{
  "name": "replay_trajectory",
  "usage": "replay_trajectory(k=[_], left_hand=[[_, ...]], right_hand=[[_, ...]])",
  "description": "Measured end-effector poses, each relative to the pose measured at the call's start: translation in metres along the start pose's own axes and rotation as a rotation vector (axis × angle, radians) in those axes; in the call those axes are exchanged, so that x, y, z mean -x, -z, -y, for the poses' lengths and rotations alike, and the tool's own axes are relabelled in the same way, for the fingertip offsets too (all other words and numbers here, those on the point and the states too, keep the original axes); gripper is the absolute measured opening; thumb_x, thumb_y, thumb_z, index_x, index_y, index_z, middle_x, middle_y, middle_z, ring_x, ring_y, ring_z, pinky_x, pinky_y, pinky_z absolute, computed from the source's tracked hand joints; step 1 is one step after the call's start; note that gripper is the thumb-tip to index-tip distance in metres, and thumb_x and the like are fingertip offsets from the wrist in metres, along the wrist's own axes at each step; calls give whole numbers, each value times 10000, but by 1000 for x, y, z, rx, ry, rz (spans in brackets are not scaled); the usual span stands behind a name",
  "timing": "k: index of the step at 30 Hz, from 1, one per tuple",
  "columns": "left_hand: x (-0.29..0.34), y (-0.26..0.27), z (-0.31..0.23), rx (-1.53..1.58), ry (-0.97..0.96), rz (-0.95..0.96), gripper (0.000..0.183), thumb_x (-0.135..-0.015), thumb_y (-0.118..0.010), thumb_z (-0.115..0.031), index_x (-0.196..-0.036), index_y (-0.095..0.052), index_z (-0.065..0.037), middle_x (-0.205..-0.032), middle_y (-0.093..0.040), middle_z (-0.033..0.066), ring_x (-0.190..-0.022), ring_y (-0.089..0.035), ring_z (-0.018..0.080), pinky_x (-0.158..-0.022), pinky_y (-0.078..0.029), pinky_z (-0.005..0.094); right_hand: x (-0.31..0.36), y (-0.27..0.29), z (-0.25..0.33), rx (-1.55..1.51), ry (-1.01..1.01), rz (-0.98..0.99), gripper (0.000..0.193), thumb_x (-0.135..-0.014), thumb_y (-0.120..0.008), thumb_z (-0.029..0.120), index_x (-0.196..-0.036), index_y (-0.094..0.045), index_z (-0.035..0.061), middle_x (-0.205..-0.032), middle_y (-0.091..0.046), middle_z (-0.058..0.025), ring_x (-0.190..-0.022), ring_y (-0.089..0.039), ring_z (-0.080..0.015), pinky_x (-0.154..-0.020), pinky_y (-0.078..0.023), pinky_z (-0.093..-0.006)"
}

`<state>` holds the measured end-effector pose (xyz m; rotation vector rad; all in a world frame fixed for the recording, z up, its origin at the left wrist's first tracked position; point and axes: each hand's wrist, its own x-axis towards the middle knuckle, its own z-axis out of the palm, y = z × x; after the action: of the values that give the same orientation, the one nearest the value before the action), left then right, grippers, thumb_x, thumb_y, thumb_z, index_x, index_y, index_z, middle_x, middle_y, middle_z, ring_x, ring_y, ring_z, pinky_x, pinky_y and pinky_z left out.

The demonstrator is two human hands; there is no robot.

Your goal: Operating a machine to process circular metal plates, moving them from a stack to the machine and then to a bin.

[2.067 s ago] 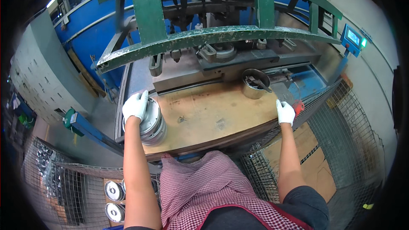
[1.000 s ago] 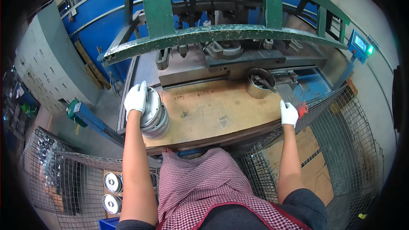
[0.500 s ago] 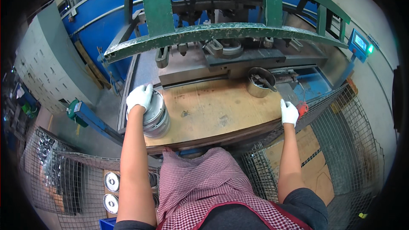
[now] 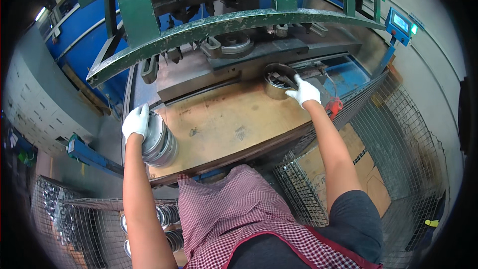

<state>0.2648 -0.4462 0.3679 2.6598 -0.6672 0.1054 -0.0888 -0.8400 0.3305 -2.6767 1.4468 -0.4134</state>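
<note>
At the left end of the tan work board point(image 4: 209, 129) stands a stack of round grey metal discs point(image 4: 162, 145), slightly tilted. My gloved left hand point(image 4: 135, 122) is closed at the rim of the top disc; some of its fingers are hidden. On the board's far right is a round metal pot point(image 4: 277, 91) with dark pieces inside. A dark flat handle point(image 4: 286, 80) leans across its rim. My gloved right hand point(image 4: 305, 93) is at the pot's right side, thumb and fingers apart around the handle's end. Whether it touches the handle is unclear.
A green machine frame point(image 4: 219, 27) overhangs the work board, with a metal fixture point(image 4: 234, 47) behind it. A blue control panel point(image 4: 399, 24) and a red object point(image 4: 334, 105) are at the right. Wire mesh cages point(image 4: 398, 144) flank me; more discs point(image 4: 167, 214) lie low at the left.
My right hand has moved left from the board's right edge to the pot, its fingers spreading from a closed shape. My left hand stays at the disc stack. The view has shifted.
</note>
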Motion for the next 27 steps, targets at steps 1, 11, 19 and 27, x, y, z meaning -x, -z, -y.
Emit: replay_trajectory(k=[1, 11, 19, 27], left_hand=[[1, -1, -3, 2, -7, -2, 510, -949, -391, -500, -1180, -659, -133, -1150, -649, 161, -1078, -605, 346, -924, -460, 406], [1, -5, -1, -29, 6, -14, 559, -954, -355, -540, -1030, -652, -72, -1084, -641, 201, -1040, -582, 399, -875, -450, 452], [-2, -26, 8, -19, 23, -43, 532, -944, -391, -528, -1069, -687, -104, -1091, -657, 169, -1031, -610, 359, -885, -466, 423], [-2, -27, 13, -45, 37, 30, 542, -956, -349, -503, -1137, -666, -102, -1153, -643, 166, -1074, -598, 355, -931, -453, 424]], right_hand=[[-7, 0, -5, -1, -5, -5, 672, -815, -657, 519, -1340, -524, 119, -1132, -655, -186, -1030, -632, -349, -883, -491, -421], [-33, 60, 7, -310, -160, -388, 493, -913, -503, 523, -1135, -653, 109, -1068, -666, -205, -1024, -622, -387, -888, -478, -458], [-84, 49, 56, -301, -133, -366, 431, -928, -464, 473, -1058, -659, 111, -1084, -656, -209, -1034, -612, -395, -888, -482, -475], [-52, 15, 135, -655, 131, -335, 451, -900, -549, 488, -1144, -650, 123, -1088, -670, -162, -1019, -620, -369, -870, -485, -431]])
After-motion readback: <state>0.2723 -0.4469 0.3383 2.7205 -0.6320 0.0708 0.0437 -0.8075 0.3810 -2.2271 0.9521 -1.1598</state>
